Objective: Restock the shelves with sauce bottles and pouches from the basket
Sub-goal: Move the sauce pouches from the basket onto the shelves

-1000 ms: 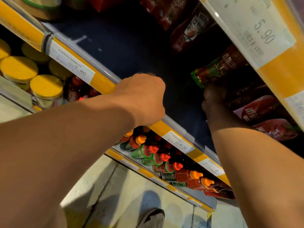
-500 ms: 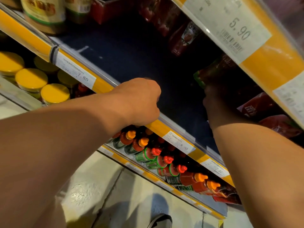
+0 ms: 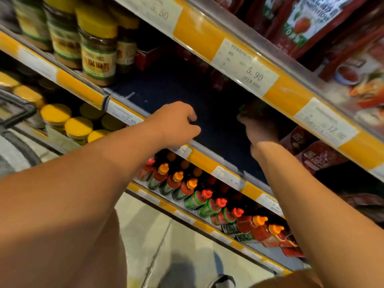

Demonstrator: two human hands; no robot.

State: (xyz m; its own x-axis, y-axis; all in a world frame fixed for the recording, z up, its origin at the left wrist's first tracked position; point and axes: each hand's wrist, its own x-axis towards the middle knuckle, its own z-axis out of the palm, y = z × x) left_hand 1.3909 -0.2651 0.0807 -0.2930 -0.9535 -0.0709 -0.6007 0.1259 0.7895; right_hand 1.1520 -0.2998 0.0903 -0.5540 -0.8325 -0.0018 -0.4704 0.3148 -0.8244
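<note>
A person's right hand (image 3: 258,128) is reaching deep into the dark middle shelf (image 3: 166,88), its grip curling around a sauce pouch (image 3: 250,106) half hidden under the price rail. The left hand (image 3: 176,123) is hovering at the shelf's front edge, fingers loosely bent, holding nothing.

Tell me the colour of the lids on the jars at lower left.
Yellow lids, plain and flat, clearest in the head view.

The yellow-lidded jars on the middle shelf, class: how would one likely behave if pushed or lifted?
The jars look like rigid glass, so probably heavy for their size and breakable. Tall and upright, one could tip if pushed near the lid. Round bodies suggest it would roll if toppled.
</note>
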